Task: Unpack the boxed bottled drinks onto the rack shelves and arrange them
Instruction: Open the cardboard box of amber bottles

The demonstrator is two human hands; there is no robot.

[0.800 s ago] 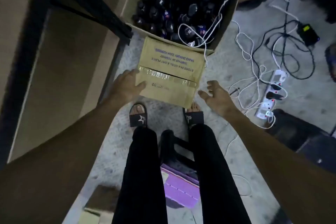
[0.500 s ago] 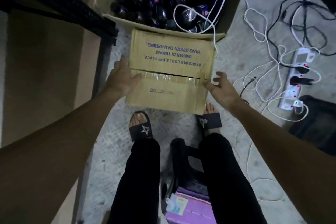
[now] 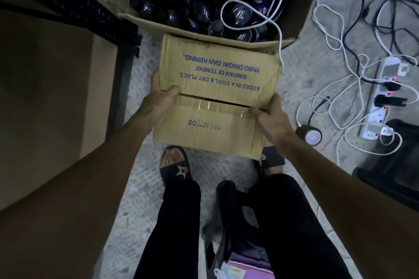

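A closed cardboard carton with blue print and a taped centre seam sits on the floor in front of my feet. My left hand grips its left side, thumb on the top by the seam. My right hand grips the right side, thumb lying along the seam. Behind it stands a larger open box filled with several dark bottles with black caps. The rack, a dark metal frame with brown shelf boards, stands at the left.
White and black cables trail over the floor at right, one white cable looping into the open box. A power strip and a small round device lie right of the carton. A dark stool stands between my legs.
Both hands closed in from beside the carton and now hold its two sides. The view dipped closer to the carton.
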